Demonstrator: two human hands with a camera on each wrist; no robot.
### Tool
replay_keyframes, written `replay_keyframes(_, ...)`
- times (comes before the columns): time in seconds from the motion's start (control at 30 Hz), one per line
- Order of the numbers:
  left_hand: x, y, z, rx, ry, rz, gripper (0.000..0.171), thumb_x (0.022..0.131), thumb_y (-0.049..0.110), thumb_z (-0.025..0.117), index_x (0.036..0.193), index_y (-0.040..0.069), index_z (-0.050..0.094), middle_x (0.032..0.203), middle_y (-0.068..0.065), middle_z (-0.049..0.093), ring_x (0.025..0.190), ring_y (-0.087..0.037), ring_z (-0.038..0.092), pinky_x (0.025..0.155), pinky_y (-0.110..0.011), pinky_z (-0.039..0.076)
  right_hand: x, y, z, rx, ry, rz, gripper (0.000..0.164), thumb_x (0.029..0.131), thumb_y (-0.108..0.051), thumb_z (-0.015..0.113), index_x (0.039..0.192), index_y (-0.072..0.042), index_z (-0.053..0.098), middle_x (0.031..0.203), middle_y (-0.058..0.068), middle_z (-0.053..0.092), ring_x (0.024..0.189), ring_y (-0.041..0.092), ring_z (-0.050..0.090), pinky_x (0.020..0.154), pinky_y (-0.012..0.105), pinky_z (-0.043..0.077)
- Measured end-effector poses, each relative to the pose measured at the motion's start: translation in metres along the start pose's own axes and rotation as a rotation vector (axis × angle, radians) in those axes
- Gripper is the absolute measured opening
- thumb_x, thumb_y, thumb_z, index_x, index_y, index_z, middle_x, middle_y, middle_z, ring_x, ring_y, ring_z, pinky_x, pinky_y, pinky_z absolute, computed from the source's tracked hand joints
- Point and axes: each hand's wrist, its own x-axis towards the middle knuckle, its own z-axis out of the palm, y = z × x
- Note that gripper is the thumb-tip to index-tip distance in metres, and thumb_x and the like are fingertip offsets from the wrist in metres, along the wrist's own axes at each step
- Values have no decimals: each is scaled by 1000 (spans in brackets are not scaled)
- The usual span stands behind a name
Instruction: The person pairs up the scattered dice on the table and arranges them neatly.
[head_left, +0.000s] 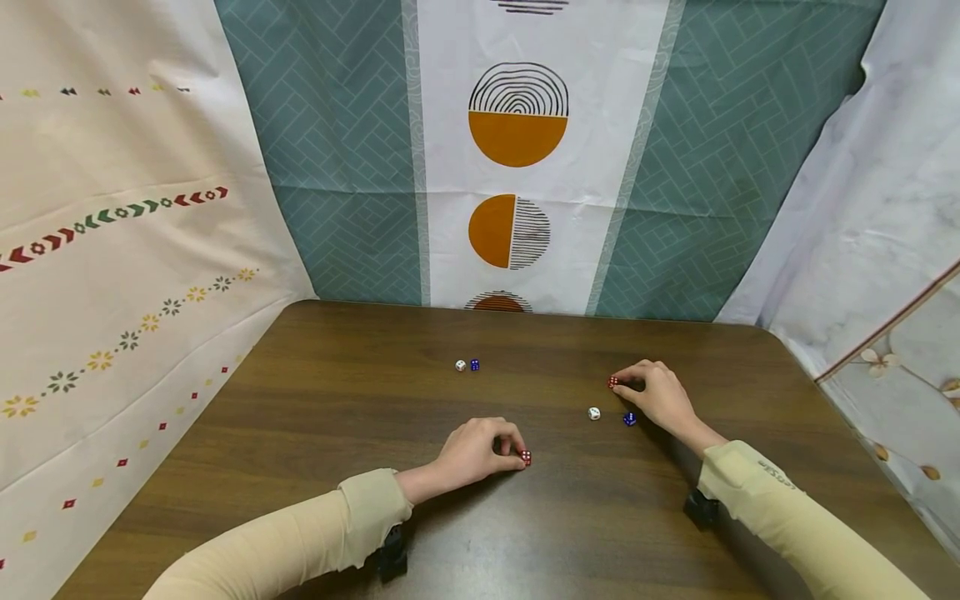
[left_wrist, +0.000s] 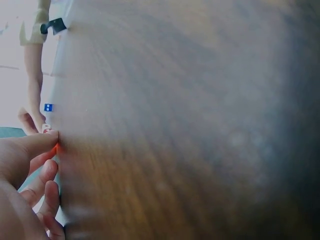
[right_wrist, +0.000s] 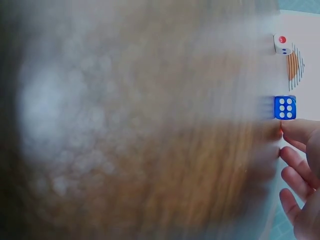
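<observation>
My left hand (head_left: 480,454) pinches a red die (head_left: 526,457) between thumb and fingers, low over the middle of the table. Farther right, my right hand (head_left: 660,400) holds another red die (head_left: 613,382) by its fingertips at the wood. Just in front of the right hand lie a white die (head_left: 594,413) and a blue die (head_left: 629,419). In the right wrist view this blue die (right_wrist: 285,107) shows six dots, right beside the thumb; the red one there is mostly hidden by the fingers.
A second white die (head_left: 461,365) and blue die (head_left: 475,364) sit side by side toward the back of the brown wooden table (head_left: 360,392). Patterned cloth (head_left: 337,150) hangs behind the back edge, with more cloth along both sides.
</observation>
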Motion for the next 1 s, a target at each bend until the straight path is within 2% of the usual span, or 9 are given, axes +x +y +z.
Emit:
replay_keyframes(0.3, 0, -1, 1, -3, 1, -1, 10, 81, 31, 81, 84, 28, 73, 69, 14, 54, 58, 3, 40, 51, -17, 29, 0, 0, 1, 19, 0, -1, 19, 88, -20, 74, 103, -10, 78, 99, 10, 72, 93, 29, 61, 82, 49, 48)
replay_keyframes(0.57, -1, 0, 1, -2, 1, -4, 10, 81, 31, 81, 84, 27, 73, 69, 14, 53, 57, 3, 39, 51, -17, 29, -2, -5, 2, 56, 28, 0, 18, 87, -19, 75, 102, -9, 78, 99, 9, 73, 94, 28, 63, 85, 48, 46)
replay_keyframes(0.8, -1, 0, 1, 2, 2, -8, 10, 81, 31, 81, 84, 28, 73, 69, 14, 54, 58, 3, 40, 51, -17, 30, -3, -22, -1, 102, 69, -10, 18, 86, -18, 77, 101, -9, 78, 99, 9, 73, 96, 30, 62, 86, 48, 46)
replay_keyframes(1.0, 0, 0, 0, 2, 1, -10, 10, 81, 31, 81, 84, 27, 73, 69, 14, 54, 58, 3, 40, 51, -17, 30, -8, -46, -2, 138, 78, -62, 17, 84, -16, 79, 101, -14, 79, 97, 3, 73, 94, 23, 59, 80, 41, 46)
